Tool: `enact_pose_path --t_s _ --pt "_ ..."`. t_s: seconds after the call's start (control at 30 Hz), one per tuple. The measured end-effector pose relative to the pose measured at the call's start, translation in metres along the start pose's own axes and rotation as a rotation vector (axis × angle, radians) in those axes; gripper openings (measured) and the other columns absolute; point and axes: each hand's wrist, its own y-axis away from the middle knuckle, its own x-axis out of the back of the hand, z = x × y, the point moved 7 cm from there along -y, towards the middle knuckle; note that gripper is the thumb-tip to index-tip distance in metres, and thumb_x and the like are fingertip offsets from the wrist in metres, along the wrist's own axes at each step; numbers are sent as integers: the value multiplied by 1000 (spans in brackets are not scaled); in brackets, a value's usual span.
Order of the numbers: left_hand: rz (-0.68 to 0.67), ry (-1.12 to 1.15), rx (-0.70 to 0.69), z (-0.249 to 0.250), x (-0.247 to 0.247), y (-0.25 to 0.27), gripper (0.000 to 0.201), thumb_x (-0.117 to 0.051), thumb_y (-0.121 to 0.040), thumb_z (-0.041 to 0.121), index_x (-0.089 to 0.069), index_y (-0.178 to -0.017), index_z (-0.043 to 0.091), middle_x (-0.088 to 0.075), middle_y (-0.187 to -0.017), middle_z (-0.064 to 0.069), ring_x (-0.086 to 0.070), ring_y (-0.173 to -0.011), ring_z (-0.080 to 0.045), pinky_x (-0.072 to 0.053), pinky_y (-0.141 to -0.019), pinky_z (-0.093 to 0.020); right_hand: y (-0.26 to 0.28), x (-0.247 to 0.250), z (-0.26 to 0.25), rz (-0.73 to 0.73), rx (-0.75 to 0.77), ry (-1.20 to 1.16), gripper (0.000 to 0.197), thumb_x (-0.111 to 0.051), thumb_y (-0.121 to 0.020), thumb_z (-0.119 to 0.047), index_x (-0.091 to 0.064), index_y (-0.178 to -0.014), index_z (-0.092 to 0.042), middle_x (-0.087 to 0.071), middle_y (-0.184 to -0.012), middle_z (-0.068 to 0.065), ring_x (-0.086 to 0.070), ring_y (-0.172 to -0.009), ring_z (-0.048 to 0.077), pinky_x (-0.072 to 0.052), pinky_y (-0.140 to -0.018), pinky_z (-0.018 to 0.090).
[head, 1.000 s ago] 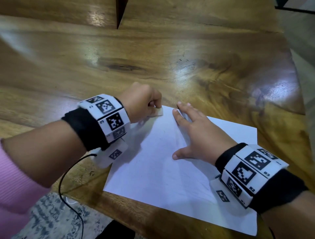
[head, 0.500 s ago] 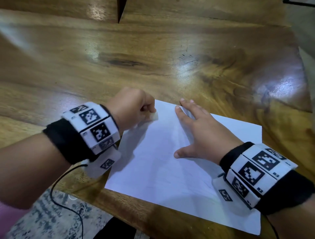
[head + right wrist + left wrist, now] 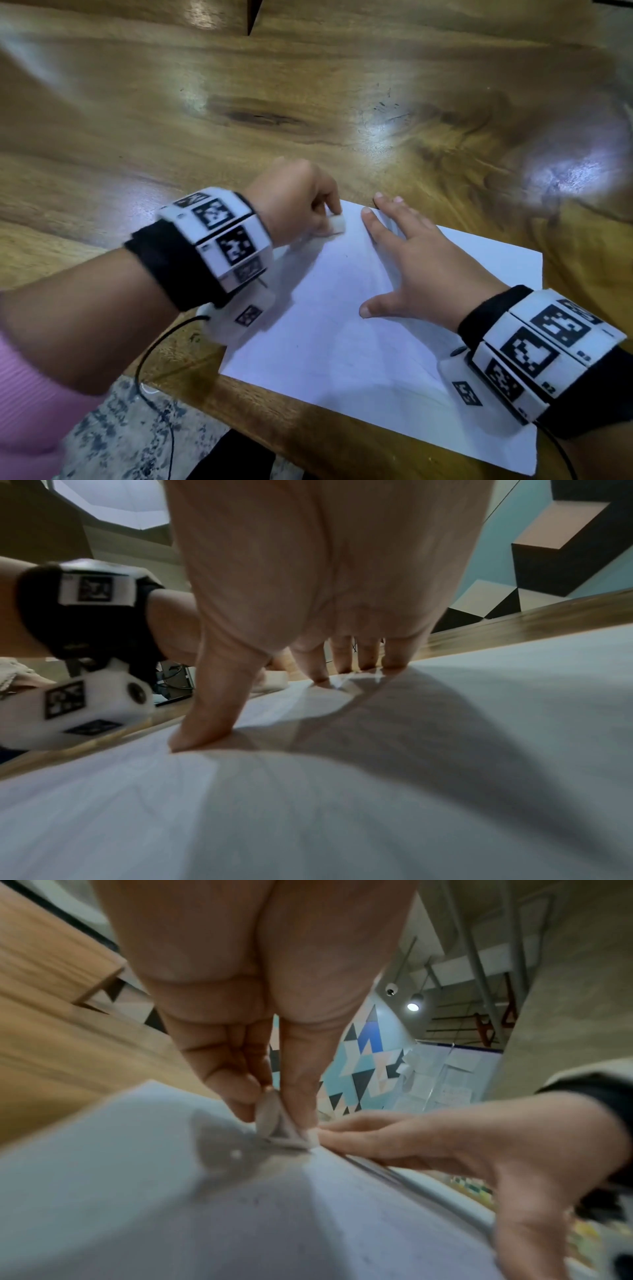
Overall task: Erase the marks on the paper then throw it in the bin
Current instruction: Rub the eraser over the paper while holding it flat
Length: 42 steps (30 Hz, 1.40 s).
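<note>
Head view: left hand [image 3: 301, 202] pinches eraser [image 3: 335, 224]; flat right hand [image 3: 421, 270] pins paper [image 3: 325, 325]. Rub lightly, sheet held taut.

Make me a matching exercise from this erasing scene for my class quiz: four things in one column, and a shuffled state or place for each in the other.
Things:
1. left hand
2. right hand
3. eraser
4. paper

States or places:
A. lies flat on the wooden table, near its front edge
B. spread flat, fingers straight, pressing the sheet down
C. curled, pinching a small white block
D. white, its tip on the sheet near the far corner

Pairs: 1-C, 2-B, 3-D, 4-A
</note>
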Motion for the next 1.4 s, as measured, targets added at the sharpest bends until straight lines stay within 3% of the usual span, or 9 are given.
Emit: enact_pose_path --t_s 0.27,0.33,0.47,0.63,0.83,1.07,1.17,1.27,1.4 --pt "-212 -101 -172 12 -39 45 12 -71 -72 30 -70 -74 19 -55 -64 9 -48 -63 -10 -39 -57 -14 0 -1 0 -12 -3 6 121 -72 -63 -60 7 -149 -25 22 -155 -10 19 -142 9 -5 -114 24" --pt "-116 -92 -173 17 -25 25 11 -72 -71 27 -71 -76 17 -55 -63 7 -47 -62 -11 -30 -51 -3 0 0 0 -11 -5 0 121 -73 -63 -58 6 -149 -25 22 -155 -10 18 -143 9 -4 -114 23" --pt "10 -63 -139 22 -15 1 9 -70 -74 20 -69 -74 11 -55 -62 3 -47 -59 -14 -26 -49 -6 0 0 0 -4 -4 -10 121 -73 -63 -58 6 -149 -26 21 -155 -11 18 -142 9 -3 -113 22" --pt "-249 -107 -238 22 -53 61 11 -67 -77 24 -69 -73 13 -65 -72 -3 -54 -67 -17 -31 -53 -3 -1 -2 0 -9 -4 1 121 -72 -64 -59 8 -149 -25 22 -155 -10 19 -142 9 -3 -114 24" --pt "-10 -109 -167 19 -19 11 5 -70 -73 17 -70 -74 13 -58 -66 -1 -50 -65 -18 -24 -51 -21 0 -1 0 0 -5 5 121 -72 -64 -59 7 -149 -25 22 -155 -10 19 -142 9 -3 -115 24" --pt "-284 -81 -244 11 -54 70 10 -67 -73 22 -65 -66 14 -65 -70 0 -56 -65 -16 -32 -55 -17 0 -1 1 -7 -9 15 121 -72 -64 -59 8 -149 -25 23 -154 -10 19 -142 10 -5 -115 25" --pt "-150 -103 -201 10 -36 39 3 -68 -73 16 -69 -74 14 -57 -68 4 -47 -66 -11 -31 -52 -7 0 -1 0 -10 -10 26 122 -72 -64 -59 7 -149 -24 22 -155 -8 19 -143 11 -4 -115 25" --pt "4 -117 -190 10 -17 14 6 -69 -73 16 -68 -74 10 -65 -72 -7 -45 -64 -17 -24 -51 -23 0 0 -1 -6 -14 26 121 -72 -64 -59 6 -149 -24 21 -155 -8 18 -143 11 -5 -115 25" --pt "-126 -106 -254 4 -36 58 17 -66 -71 28 -65 -67 12 -64 -67 -7 -57 -65 -26 -38 -57 -26 1 1 -1 -13 -17 13 121 -72 -64 -58 7 -149 -24 21 -155 -10 19 -143 10 -5 -115 24"
